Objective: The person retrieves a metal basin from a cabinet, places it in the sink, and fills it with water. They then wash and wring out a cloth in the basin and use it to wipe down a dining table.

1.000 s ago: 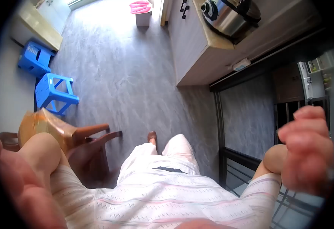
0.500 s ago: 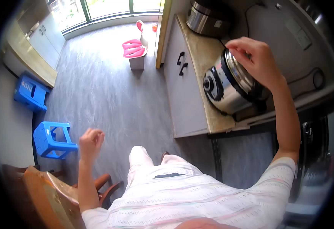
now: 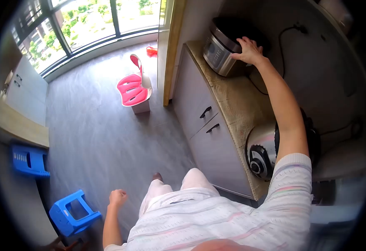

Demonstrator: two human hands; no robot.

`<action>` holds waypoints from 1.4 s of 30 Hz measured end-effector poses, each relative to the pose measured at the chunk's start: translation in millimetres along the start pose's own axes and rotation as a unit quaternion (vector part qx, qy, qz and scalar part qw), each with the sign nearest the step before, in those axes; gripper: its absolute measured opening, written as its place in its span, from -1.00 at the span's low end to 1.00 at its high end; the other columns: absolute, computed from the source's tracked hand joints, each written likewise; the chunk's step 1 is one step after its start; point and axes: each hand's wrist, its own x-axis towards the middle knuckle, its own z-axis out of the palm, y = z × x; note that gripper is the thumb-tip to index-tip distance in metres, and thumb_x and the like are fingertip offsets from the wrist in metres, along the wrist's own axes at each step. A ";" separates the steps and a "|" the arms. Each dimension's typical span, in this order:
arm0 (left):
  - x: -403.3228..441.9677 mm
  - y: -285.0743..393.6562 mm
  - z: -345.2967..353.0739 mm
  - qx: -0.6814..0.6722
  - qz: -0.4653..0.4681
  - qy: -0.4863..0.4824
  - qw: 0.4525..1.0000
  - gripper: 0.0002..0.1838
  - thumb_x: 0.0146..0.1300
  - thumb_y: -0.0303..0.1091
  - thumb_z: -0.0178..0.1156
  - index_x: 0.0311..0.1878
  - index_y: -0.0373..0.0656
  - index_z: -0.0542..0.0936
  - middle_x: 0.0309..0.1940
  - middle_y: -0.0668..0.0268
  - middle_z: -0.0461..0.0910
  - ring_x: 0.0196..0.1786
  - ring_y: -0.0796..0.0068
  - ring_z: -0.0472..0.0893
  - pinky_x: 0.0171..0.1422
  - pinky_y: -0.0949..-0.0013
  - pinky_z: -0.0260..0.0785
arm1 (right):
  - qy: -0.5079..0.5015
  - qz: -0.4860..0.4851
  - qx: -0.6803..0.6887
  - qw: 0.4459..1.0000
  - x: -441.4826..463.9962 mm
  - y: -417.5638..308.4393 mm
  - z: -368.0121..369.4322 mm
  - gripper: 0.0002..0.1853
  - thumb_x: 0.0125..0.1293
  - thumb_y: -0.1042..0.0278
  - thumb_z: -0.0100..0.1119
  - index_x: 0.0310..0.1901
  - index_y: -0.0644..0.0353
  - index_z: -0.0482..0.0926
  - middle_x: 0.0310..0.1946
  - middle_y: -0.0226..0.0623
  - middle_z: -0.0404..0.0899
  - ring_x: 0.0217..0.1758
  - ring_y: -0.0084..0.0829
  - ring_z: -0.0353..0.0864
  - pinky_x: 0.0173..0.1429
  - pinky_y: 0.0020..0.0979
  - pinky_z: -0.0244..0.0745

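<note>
My right hand (image 3: 251,51) reaches out to the silver and black rice cooker (image 3: 221,53) at the far end of the counter. Its fingers are spread, and they seem to touch the cooker's upper edge. Whether they press on the lid or the side I cannot tell. My left hand (image 3: 118,197) hangs low by my left side, fingers curled in, with nothing visible in it. Beneath my right forearm stands a silver pressure cooker (image 3: 265,140) with a black dial, partly hidden by the arm.
The counter (image 3: 233,102) has cabinet doors (image 3: 204,125) below it. A pink and white seat (image 3: 133,90) stands on the grey floor (image 3: 91,125). Two blue plastic stools (image 3: 72,213) are at the left. Windows (image 3: 91,25) line the far wall, and a power cord (image 3: 281,50) hangs behind the rice cooker.
My body has moved forward along the counter. My right hand has gone from above the pressure cooker to the rice cooker, and its fingers have spread. My left hand stays low.
</note>
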 end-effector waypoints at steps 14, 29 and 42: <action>301.1 183.9 -114.4 0.025 0.108 -0.048 0.993 -0.81 0.00 -0.27 0.16 -0.31 -0.02 0.68 -0.38 0.17 0.64 -0.24 0.15 0.62 -0.10 0.22 0.45 | -0.039 -0.063 0.024 0.997 108.6 7.5 36.8 -0.09 -0.05 -0.04 0.33 0.16 0.59 0.25 0.37 0.06 -0.06 0.49 -0.13 -0.20 0.36 0.19 -0.15; 543.5 335.6 -137.7 0.139 0.215 -0.249 0.934 -0.78 0.01 -0.26 0.10 -0.35 -0.07 0.68 -0.44 0.08 0.63 -0.43 0.17 0.64 -0.17 0.24 0.50 | 0.095 0.147 0.311 0.934 138.1 125.5 -86.5 -0.27 0.01 0.01 0.31 0.15 0.32 0.37 0.18 -0.07 0.35 0.34 -0.11 0.20 0.36 -0.17 0.10; 634.0 441.2 -160.1 0.158 0.141 -0.368 0.906 -0.87 0.08 -0.38 0.15 -0.39 -0.19 0.65 -0.62 0.27 0.58 -0.63 0.49 0.57 -0.54 0.42 0.44 | 0.099 0.253 0.274 0.923 160.2 146.9 -86.9 -0.28 0.03 0.03 0.31 0.20 0.23 0.34 0.18 -0.11 0.35 0.30 -0.12 0.24 0.33 -0.16 0.14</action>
